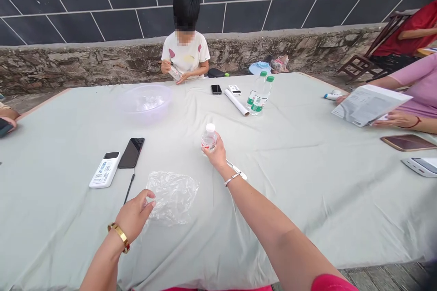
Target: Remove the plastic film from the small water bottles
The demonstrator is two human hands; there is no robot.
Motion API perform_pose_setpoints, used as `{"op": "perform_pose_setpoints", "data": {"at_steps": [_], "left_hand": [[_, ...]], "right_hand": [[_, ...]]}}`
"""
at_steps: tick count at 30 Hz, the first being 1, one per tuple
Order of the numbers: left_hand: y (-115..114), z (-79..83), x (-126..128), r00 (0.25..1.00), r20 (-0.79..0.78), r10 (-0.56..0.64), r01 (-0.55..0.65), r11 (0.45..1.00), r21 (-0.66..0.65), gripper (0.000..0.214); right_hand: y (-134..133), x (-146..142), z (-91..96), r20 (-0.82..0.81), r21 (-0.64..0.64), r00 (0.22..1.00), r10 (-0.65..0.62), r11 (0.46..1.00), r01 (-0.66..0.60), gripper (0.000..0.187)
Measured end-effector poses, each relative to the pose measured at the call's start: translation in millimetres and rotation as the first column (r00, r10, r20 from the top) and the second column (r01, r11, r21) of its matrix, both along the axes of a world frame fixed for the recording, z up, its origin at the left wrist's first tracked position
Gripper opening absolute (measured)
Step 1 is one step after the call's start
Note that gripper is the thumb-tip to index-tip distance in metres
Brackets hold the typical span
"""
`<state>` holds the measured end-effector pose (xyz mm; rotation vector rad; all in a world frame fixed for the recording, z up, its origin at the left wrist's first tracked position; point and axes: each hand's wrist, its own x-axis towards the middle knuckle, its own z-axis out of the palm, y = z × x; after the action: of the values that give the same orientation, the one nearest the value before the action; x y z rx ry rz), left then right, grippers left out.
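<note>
My right hand (216, 152) is wrapped round a small clear bottle (209, 138) with a white cap and red marks on its label. The bottle stands upright at the middle of the table. Partly hidden under my right wrist lies a slim white object (238, 170) whose kind I cannot make out. Nearer to me, my left hand (136, 211) pinches the left edge of a crumpled clear plastic bag (175, 198), which lies flat on the cloth. Just left of the bag are a black phone (131, 153) and a white power bank (105, 170).
A pale cloth (300, 191) covers the table. Farther back stand a clear plastic basin (146, 100), two green-capped water bottles (260, 100) and a white roll (236, 102). A person sits opposite; another at right holds a white box (370, 104). More phones lie about.
</note>
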<state>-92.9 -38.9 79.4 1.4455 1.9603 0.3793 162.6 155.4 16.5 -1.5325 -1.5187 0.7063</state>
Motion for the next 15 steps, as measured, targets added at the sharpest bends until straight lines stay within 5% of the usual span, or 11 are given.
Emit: {"op": "perform_pose_setpoints", "data": {"at_steps": [4,6,8,10,11,13,15], "left_hand": [[-0.9,11.5,20.9,0.942,0.335,-0.007,0.016,1.000,-0.025,0.038],[-1.4,23.4,32.9,0.842,0.537,-0.054,0.089,0.995,-0.040,0.036],[0.6,39.0,41.1,0.722,0.690,-0.058,0.070,0.998,0.010,0.032],[6.2,54.4,43.1,0.620,0.785,-0.015,-0.104,0.989,0.101,0.031],[9.9,60.2,42.1,0.588,0.809,0.009,-0.224,0.963,0.152,0.031],[18.0,64.9,37.8,0.623,0.777,0.086,-0.465,0.840,0.280,0.030],[24.4,59.9,33.6,0.785,0.587,0.199,-0.525,0.717,0.459,0.031]], "right_hand": [[-52.1,2.1,24.4,-0.053,0.093,0.999,-0.001,0.996,0.006,0.064],[-86.2,-4.6,40.8,-0.151,0.119,0.929,0.338,0.939,-0.323,0.057],[-113.6,-15.3,52.6,-0.247,0.054,0.650,0.719,0.680,-0.731,0.068],[-130.5,-26.0,55.8,-0.353,-0.027,0.407,0.843,0.425,-0.905,0.072],[-135.9,-30.1,54.4,-0.383,-0.080,0.381,0.842,0.380,-0.921,0.066],[-143.5,-34.1,49.1,-0.353,-0.203,0.466,0.811,0.420,-0.885,0.044],[-148.5,-32.1,46.9,-0.209,-0.283,0.585,0.784,0.524,-0.804,0.020]]}}
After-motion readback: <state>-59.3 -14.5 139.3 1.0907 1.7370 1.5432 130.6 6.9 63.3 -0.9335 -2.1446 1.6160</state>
